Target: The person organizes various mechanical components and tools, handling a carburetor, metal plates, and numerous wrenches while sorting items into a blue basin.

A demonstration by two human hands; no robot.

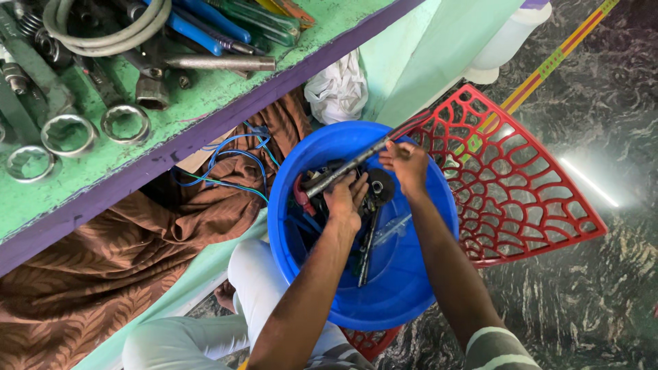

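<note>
Two hands: both reach down into one blue tub point(411, 294), forearms coming in from the lower edge.
Knees: pale trousers point(260, 281) sit just left of the tub, nearest the camera.
Tub: round, plastic, resting on a red lattice mat point(521, 185); tools lie jumbled in its left half, the right half shows bare blue.
Left hand point(345, 200): fingers curled over the lower part of a long grey rod point(346, 166), palm down over the tool heap.
Right hand point(407, 164): fingertips pinched narrow on the rod's upper end, near the tub's far rim.
Rod: slanted, low end left among the tools, high end right, held by both hands above the tub's contents.
In the tub: a dark round disc point(379, 186) just beside the left hand, a red-handled tool point(301, 195), a slim dark bar point(367, 250) pointing towards the camera.
Left of tub: brown cloth point(116, 260) with loose blue wire point(229, 157) on it.
Beyond tub: white rag point(337, 89), pale green sheet point(425, 62).
Farthest: green bench point(205, 103) with purple edge, carrying ring spanners point(68, 133), a hose coil point(110, 27), blue-handled tools point(205, 24).
</note>
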